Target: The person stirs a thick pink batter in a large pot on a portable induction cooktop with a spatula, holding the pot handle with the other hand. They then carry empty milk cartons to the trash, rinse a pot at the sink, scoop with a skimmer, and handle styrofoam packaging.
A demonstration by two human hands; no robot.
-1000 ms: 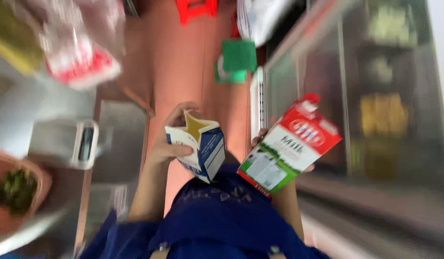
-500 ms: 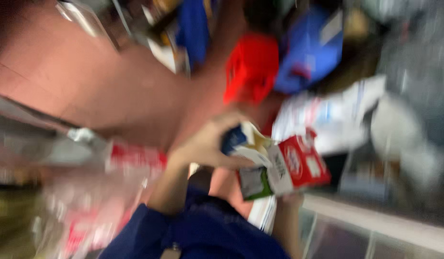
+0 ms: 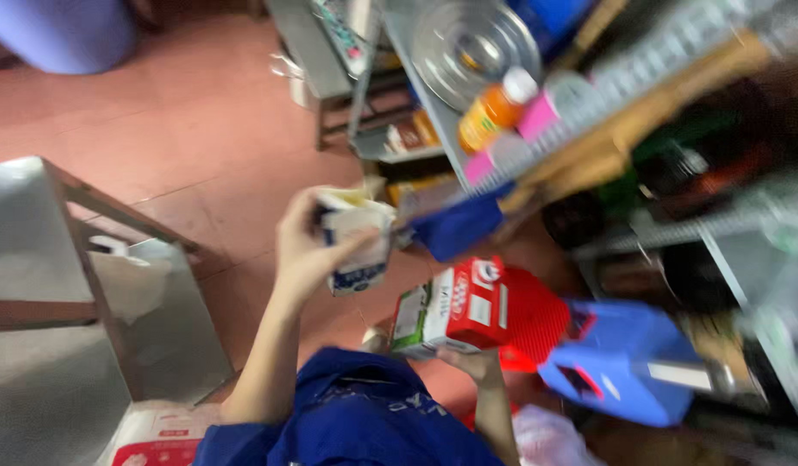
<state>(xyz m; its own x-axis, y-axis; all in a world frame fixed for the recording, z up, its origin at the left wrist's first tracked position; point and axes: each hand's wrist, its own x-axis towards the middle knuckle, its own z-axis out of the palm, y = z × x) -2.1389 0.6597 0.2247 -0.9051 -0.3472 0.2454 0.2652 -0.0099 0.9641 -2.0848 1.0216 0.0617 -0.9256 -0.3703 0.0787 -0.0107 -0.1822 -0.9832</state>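
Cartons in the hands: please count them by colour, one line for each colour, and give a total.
White and blue carton, open at the top, in the left hand: 1
Red, white and green carton, in the right hand: 1
Total: 2

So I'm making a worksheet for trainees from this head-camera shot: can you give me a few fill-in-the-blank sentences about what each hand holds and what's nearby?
1. The left hand grips a small white and ____ carton with its top opened.
2. The right hand holds a bigger carton that is mostly ____ with a green end.
3. Beside the red stool stands a ____ plastic stool.
4. On the wire shelf lies a bottle of ____ liquid with a white cap.

Missing words: blue; red; blue; orange
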